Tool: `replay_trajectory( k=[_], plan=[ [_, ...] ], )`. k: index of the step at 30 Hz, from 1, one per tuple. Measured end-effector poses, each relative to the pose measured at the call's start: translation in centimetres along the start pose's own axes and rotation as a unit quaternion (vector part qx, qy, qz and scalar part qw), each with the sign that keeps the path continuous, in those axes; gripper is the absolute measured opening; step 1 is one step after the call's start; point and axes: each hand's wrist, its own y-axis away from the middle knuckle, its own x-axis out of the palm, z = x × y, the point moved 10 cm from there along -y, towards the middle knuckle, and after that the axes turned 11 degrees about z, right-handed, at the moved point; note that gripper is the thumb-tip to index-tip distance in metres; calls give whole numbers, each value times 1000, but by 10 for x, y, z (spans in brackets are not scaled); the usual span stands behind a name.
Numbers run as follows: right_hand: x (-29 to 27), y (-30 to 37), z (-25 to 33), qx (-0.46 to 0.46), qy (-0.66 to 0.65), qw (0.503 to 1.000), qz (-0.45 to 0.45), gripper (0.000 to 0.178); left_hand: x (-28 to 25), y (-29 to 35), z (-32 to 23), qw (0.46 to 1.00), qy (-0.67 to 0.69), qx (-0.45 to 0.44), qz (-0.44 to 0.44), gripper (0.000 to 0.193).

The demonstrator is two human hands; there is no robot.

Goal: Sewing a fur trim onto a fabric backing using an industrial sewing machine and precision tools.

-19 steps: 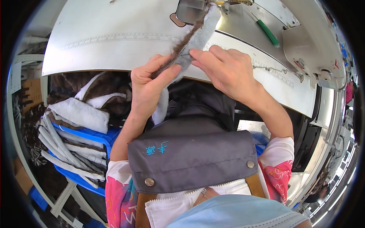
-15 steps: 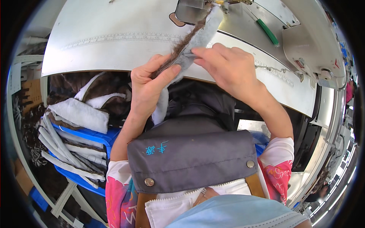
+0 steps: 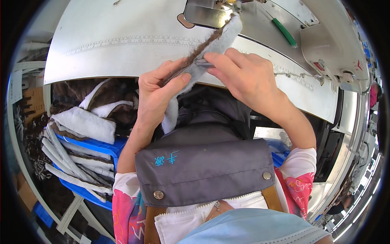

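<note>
A long strip of plush [image 3: 223, 40], brown pile along its left edge and pale grey-white backing on the right, runs diagonally between my hands and the machine's bed. My left hand [image 3: 160, 85] is closed on its lower part, thumb on the pale side and fingers behind. The strip's tail hangs below that hand over the table's front edge. My right hand [image 3: 248, 77] pinches slim grey metal tweezers [image 3: 202, 62], mostly covered by the fingers, with their tips at the strip's fold. The strip's upper end lies close to the sewing machine's needle area [image 3: 231, 5].
The white sewing table [image 3: 101, 57] carries a printed ruler scale. A green-handled screwdriver [image 3: 284, 31] lies on the metal plate beside the machine head [image 3: 337, 49]. At lower left, a blue basket [image 3: 118, 148] holds several pale strips; plush pieces [image 3: 87, 124] are piled above it.
The strip's upper end has come slightly down and right, away from the needle area. Both hands keep their grips, with the right hand shifted only a little.
</note>
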Motion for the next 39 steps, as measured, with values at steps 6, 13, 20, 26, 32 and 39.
replay_trajectory(
  k=[6,13,20,26,32,39],
  plan=[
    [4,2,3,19,3,999,-31,30,0,-4,-12,995,-93,28,-25,23],
    [8,3,2,12,-20,999,-29,29,0,-4,-7,999,-32,24,-6,17],
    [-5,4,-12,29,-110,991,-72,29,1,-6,0,1000,29,-4,-11,25],
    [-4,5,-12,31,-100,993,-56,28,0,-5,4,998,53,-4,-11,26],
    [-2,5,-3,18,-48,998,-48,30,1,-4,-2,1000,21,10,0,24],
    [7,6,2,15,-13,999,-47,31,7,-9,-1,998,16,-57,14,21]
  ],
)
